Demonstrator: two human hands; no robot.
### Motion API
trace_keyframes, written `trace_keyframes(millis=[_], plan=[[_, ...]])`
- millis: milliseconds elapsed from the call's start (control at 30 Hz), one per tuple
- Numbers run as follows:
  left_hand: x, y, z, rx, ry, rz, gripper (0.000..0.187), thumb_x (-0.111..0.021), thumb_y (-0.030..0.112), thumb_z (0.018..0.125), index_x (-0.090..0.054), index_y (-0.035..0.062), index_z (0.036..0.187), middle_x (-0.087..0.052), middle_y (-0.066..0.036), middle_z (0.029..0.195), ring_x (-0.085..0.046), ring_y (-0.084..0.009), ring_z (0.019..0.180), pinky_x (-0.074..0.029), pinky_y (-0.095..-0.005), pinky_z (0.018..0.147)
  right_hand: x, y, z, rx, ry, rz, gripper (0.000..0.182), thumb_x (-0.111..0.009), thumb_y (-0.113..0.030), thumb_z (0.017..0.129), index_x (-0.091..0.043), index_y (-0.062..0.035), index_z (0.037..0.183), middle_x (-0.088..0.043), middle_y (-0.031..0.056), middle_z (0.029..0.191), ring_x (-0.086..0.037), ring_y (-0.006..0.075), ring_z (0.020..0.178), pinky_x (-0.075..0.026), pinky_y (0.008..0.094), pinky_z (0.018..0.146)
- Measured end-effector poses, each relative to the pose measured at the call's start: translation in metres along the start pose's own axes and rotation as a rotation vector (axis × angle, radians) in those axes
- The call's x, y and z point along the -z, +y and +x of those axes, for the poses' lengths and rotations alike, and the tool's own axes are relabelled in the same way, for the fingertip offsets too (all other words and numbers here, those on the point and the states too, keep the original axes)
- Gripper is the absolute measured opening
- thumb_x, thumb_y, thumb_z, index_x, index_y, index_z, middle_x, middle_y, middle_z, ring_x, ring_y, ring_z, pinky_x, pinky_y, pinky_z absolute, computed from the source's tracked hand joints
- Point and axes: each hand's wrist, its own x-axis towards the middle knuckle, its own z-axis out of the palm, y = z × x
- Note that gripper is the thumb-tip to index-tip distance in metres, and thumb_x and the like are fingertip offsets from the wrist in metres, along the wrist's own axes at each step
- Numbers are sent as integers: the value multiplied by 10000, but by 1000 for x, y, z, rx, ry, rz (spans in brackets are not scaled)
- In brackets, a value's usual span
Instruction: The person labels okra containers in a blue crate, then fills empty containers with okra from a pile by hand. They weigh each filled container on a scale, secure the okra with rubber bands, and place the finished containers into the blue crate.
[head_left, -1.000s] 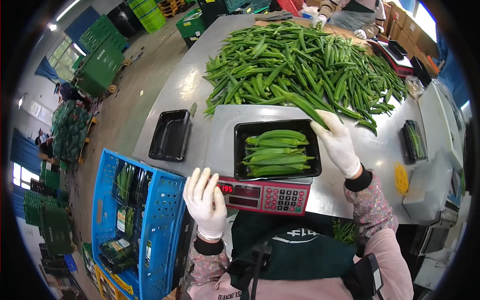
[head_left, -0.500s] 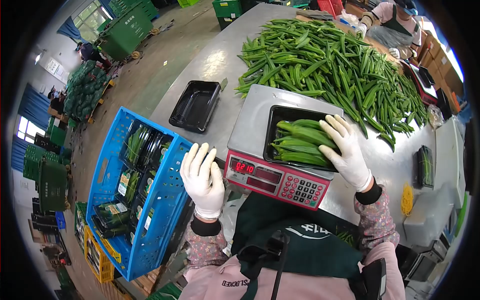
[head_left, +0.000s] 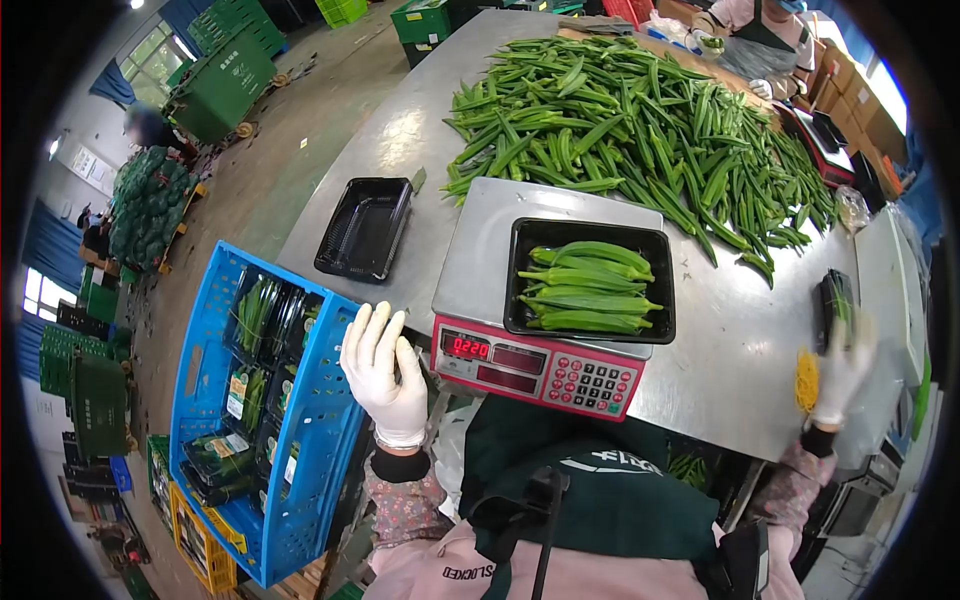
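Note:
A black tray (head_left: 662,290) of okra pods (head_left: 590,290), laid side by side, rests on the steel platform of a red-fronted digital scale (head_left: 535,370). The display reads 0.220. My left hand (head_left: 385,380), in a white glove, is raised beside the blue crate (head_left: 340,370) with its fingers stretched and holding nothing. Far to the right, my right hand (head_left: 848,370) is smeared by motion, so its grip cannot be told. It is near a bundle of yellow bands (head_left: 806,380) and a small dark pack with green pods (head_left: 838,298).
A heap of loose okra (head_left: 640,130) covers the far side of the steel table (head_left: 330,165). An unfilled black tray (head_left: 365,228) lies left of the scale. Packed trays (head_left: 250,390) sit in the blue crate. A co-worker (head_left: 765,45) stands at the far right end.
My right hand has left the okra in the tray and moved right, toward the yellow bands. The display has gone from 0.210 to 0.220. My left hand keeps its open pose.

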Motion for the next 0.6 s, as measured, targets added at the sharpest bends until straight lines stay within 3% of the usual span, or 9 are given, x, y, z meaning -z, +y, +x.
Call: trace_keyframes(millis=[67, 133, 267, 300, 333, 367, 400, 467, 600], plan=[[-5, -2, 1, -17, 22, -29, 264, -596, -21, 917, -728, 31, 1140, -680, -101, 1261, -582, -298, 1262, -426, -419, 1079, 39, 85, -21, -16, 46, -524, 329, -588, -213, 1007, -659, -41, 1278, -645, 207, 1271, -598, 383, 1168, -468, 420, 999], [-9, 1, 2, -17, 19, -48, 269, -618, -25, 889, -723, 24, 1132, -681, -107, 1252, -581, -310, 1257, -425, -442, 1075, 60, 126, -39, -499, -133, -859, 335, -537, -224, 1018, -647, -101, 1309, -659, 194, 1247, -622, 377, 1127, -503, 430, 936], [-16, 16, 4, -33, 3, -105, 271, -638, -35, 863, -723, 19, 1115, -681, -111, 1240, -576, -322, 1250, -421, -462, 1078, 46, 325, -108, -668, -504, -378, 387, -543, -236, 1006, -594, -150, 1381, -654, 173, 1256, -659, 331, 1058, -535, 412, 887], [-14, 23, 8, -48, -15, -83, 254, -596, -35, 914, -726, 9, 1127, -690, -111, 1237, -594, -306, 1241, -436, -413, 1069, 47, 346, -114, -393, -523, -432, 381, -546, -248, 1007, -602, -148, 1371, -671, 175, 1211, -669, 320, 1004, -535, 401, 854], [-11, 28, 9, -69, -19, -109, 254, -596, -35, 914, -726, 9, 1127, -690, -111, 1237, -594, -306, 1241, -436, -413, 1069, 56, 357, -124, -129, -539, -487, 376, -549, -260, 1008, -610, -145, 1361, -687, 178, 1166, -678, 309, 950, -534, 391, 821], [-8, 32, 10, -53, -36, -101, 252, -587, -37, 921, -723, -1, 1129, -692, -124, 1232, -600, -313, 1232, -438, -418, 1068, 59, 319, -111, -224, -400, -329, 326, -562, -293, 1012, -700, -79, 1217, -724, 168, 993, -676, 290, 830, -512, 372, 755], [-9, 37, 12, -54, -55, -117, 250, -577, -40, 927, -721, -10, 1131, -693, -136, 1228, -605, -320, 1223, -439, -423, 1067, 81, 207, -66, -704, -381, 123, 315, -598, -285, 993, -744, -21, 1080, -725, 151, 851, -667, 276, 757, -492, 368, 715], [-12, 38, 10, -83, -38, -171, 232, -593, -19, 916, -714, -26, 1114, -692, -171, 1211, -615, -356, 1188, -444, -452, 1058, 80, 180, -51, -389, -265, 48, 330, -662, -305, 954, -744, 3, 1038, -735, 187, 888, -704, 293, 793, -521, 384, 729], [-11, 31, -2, -73, -57, -83, 246, -522, -23, 987, -701, -53, 1154, -680, -183, 1250, -610, -344, 1208, -457, -435, 1056, 61, 195, -26, -597, -402, -210, 328, -736, -341, 810, -756, -54, 965, -739, 197, 903, -726, 329, 817, -562, 407, 786]])
